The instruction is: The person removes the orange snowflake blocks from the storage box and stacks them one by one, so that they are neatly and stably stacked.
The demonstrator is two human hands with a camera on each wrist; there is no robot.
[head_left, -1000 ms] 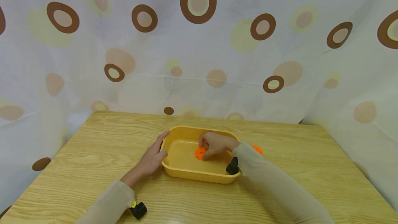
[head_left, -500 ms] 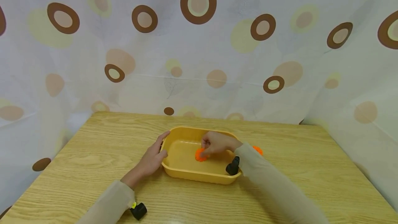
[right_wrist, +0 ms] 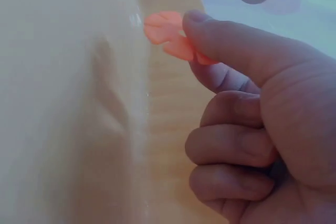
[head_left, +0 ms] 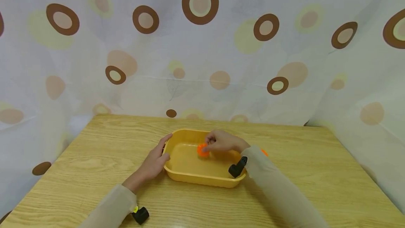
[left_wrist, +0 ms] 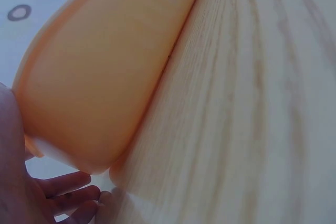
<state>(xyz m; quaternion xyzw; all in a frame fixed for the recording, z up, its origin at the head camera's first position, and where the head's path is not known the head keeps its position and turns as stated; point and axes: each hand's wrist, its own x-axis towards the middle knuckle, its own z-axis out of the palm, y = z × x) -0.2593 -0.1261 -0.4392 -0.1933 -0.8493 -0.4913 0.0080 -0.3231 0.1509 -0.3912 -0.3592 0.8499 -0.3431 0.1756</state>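
Note:
A yellow-orange plastic bin stands on the wooden table. My left hand holds its left end, thumb at the rim and fingers on the outside; in the left wrist view those fingers bend near the bin's lower edge. Over the inside of the bin, my right hand pinches a flat orange disc with notches round its edge between thumb and forefinger. Its other fingers curl into the palm. A second orange piece lies right of the bin, partly hidden by the right sleeve.
The wooden table reaches back to a patterned curtain. A black wrist camera hangs from the right wrist over the bin's front right corner. Another black camera is at the left wrist, near the table surface.
My right hand has lifted slightly and moved a little right, raising and tilting the orange disc it pinches off the bin's floor. My left hand has stayed on the bin's left end.

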